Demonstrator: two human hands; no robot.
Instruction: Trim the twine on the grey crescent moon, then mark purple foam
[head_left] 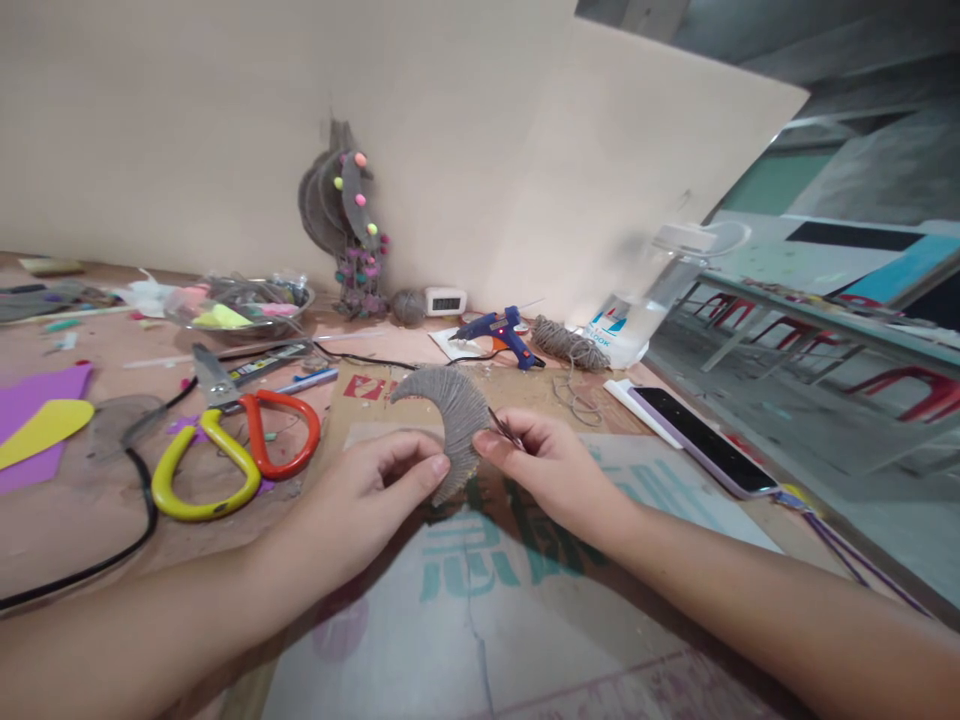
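A crescent moon shape [457, 400] wound closely in grey yarn stands tilted above the cardboard mat, in the middle of the view. My left hand [382, 485] pinches its lower inner edge between thumb and fingers. My right hand [544, 460] is closed at its outer edge, the thumb tip touching the yarn. Between the right fingers sticks out a thin dark pointed tool [506, 428], perhaps tweezers; most of it is hidden by the hand. A loose yarn strand [577, 400] lies on the mat behind the right hand.
Scissors [259, 440] with yellow and red handles lie left. Behind are a blue glue gun [499, 335], a yarn skein [570, 343], a white timer [445, 302] and a clear jug [637, 295]. A phone [701, 440] lies right. Grey crafts with pompoms [349, 210] hang on the wall.
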